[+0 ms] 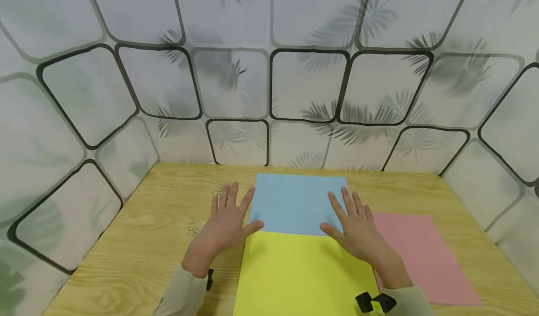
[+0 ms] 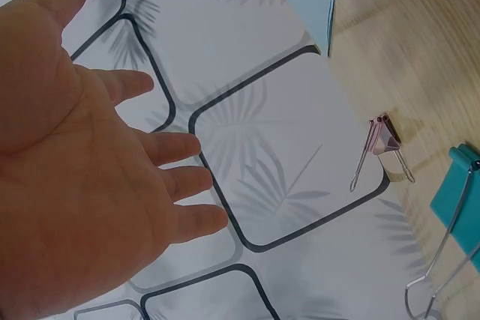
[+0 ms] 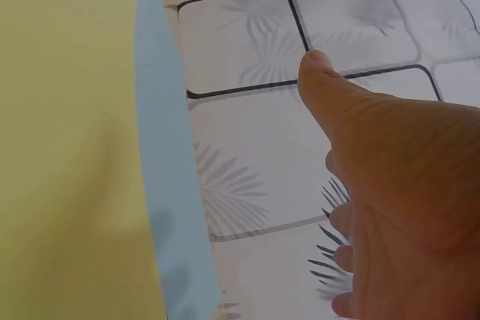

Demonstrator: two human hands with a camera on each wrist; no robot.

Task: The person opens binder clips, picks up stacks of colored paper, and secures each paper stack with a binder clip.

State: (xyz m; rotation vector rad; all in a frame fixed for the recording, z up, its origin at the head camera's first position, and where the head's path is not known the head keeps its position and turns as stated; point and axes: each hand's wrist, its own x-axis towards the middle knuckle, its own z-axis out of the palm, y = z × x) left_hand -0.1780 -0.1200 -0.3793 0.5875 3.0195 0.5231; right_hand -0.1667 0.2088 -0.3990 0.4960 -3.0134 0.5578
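Both hands are held palm down with fingers spread, and neither holds anything. My left hand (image 1: 225,222) is over the left edge of a light blue sheet (image 1: 294,204), its palm also showing in the left wrist view. Over that sheet's right side is my right hand (image 1: 358,232), casting a shadow on a yellow sheet (image 1: 303,274). The yellow sheet lies nearer me and meets the blue one. Left of the papers are a pink binder clip (image 2: 386,137) and a larger teal binder clip (image 2: 461,192), both with wire handles.
A pink sheet (image 1: 421,255) lies on the wooden table (image 1: 139,241) to the right, beside the yellow one. Wall panels (image 1: 236,82) with dark outlines and leaf prints stand behind the table and along both sides.
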